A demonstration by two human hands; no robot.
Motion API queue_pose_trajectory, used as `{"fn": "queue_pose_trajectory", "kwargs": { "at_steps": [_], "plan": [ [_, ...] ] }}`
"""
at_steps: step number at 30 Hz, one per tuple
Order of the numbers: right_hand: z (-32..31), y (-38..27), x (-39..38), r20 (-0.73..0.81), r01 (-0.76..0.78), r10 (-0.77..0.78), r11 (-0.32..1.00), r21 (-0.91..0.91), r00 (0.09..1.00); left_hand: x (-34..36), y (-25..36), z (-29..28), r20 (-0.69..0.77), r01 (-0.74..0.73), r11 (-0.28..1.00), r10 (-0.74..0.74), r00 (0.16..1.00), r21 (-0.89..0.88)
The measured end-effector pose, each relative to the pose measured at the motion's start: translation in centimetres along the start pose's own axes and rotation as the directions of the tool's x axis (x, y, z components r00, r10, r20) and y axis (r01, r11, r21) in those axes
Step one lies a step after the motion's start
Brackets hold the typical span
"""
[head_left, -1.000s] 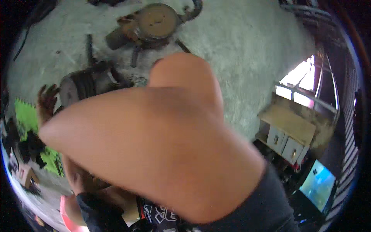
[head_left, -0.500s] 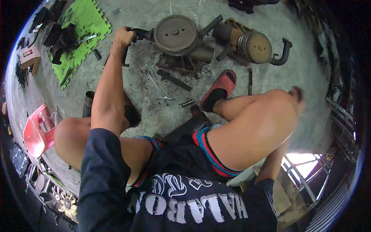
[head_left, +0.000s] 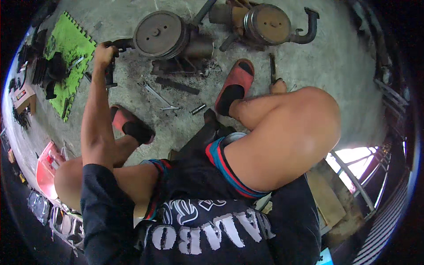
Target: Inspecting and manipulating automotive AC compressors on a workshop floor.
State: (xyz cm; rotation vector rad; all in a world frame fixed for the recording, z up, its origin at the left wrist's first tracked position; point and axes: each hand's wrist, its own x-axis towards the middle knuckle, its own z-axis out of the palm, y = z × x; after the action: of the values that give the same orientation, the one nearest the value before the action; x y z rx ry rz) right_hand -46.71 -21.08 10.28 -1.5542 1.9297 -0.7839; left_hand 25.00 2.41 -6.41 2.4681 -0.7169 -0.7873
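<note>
My left hand [head_left: 105,55] is closed round a black pipe fitting [head_left: 123,45] at the side of a large pulley assembly [head_left: 160,37]. Behind my raised knee, my right hand [head_left: 278,87] shows partly, its fingers curled at the lower end of a dark bar [head_left: 272,68]; what they hold I cannot make out. A second pulley assembly [head_left: 269,24] with a curved pipe lies at the back right. Wrenches [head_left: 155,95], a dark strip [head_left: 176,85] and a metal socket [head_left: 198,109] lie on the concrete between the pulleys and my slippered feet.
A green foam mat [head_left: 66,39] with dark parts and a cardboard box [head_left: 24,100] are at the left. A red chair [head_left: 47,170] and metal parts are at lower left. Metal bars [head_left: 391,95] line the right edge; a wooden board [head_left: 324,201] is at lower right.
The view has swung from looking across my thigh to facing the pulleys. My right hand has moved from beyond my knee at the right to beside the dark bar.
</note>
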Motion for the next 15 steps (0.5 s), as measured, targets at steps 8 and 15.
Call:
{"fn": "queue_pose_trajectory", "kwargs": {
  "at_steps": [8,15],
  "plan": [
    [-0.7,1.7,2.0,0.033,0.109,-0.109,0.994,0.005,0.993,-0.5,0.8,0.1,-0.046,-0.022,0.998,0.025,0.999,0.055],
    [-1.1,1.4,2.2,0.061,0.211,-0.210,0.978,0.001,0.976,-0.8,1.6,0.6,-0.045,-0.032,0.999,0.030,0.999,-0.038]
  ]
}}
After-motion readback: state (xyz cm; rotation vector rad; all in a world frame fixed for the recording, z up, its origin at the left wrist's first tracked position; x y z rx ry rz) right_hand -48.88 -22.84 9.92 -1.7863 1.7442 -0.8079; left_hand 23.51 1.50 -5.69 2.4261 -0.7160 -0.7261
